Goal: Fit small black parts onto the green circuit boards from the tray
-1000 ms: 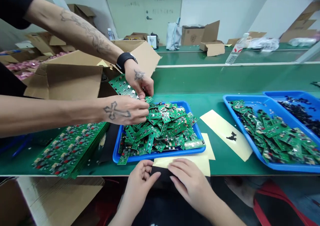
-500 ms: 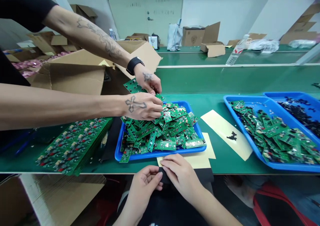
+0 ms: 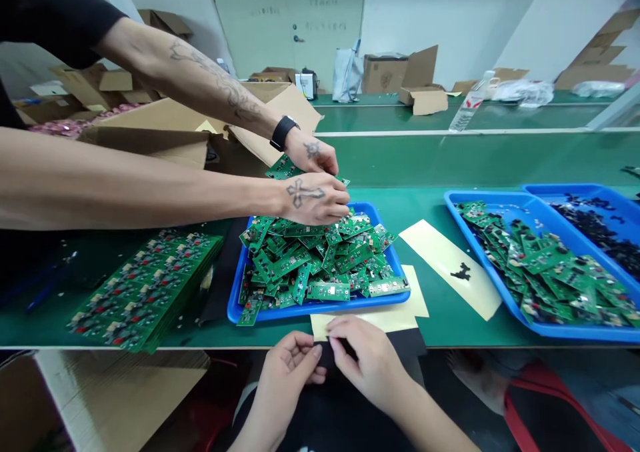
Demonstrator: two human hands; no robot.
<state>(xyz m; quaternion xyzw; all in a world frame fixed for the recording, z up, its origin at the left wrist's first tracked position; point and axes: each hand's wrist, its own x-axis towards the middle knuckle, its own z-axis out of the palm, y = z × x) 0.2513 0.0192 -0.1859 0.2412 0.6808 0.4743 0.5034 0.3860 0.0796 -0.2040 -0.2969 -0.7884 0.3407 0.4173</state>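
Note:
At the table's front edge my left hand [image 3: 293, 375] is closed, its thumb against the curled fingers. Whatever it grips, if anything, is too small or hidden to tell. Beside it my right hand [image 3: 370, 357] bends its fingers toward the thumb in a pinch, at the edge of the yellow paper [image 3: 395, 320]; what lies between the fingertips I cannot make out. Just beyond both hands stands a blue tray [image 3: 295, 319] heaped with small green circuit boards [image 3: 327, 291]. A co-worker's two hands [image 3: 316, 199] hold a green circuit board panel [image 3: 283, 167] over that tray.
On the left lies a stack of circuit board panels [image 3: 150, 285]. To the right, a yellow strip [image 3: 443, 255] carries small black parts [image 3: 461, 271]. Beyond it are a blue tray [image 3: 537, 327] of boards and another tray [image 3: 535, 189] of black parts. Cardboard boxes [image 3: 160, 147] stand behind.
The co-worker's hands have shifted right and slightly up with the panel. My right hand's fingers have moved a little and curled more; my left hand has hardly moved.

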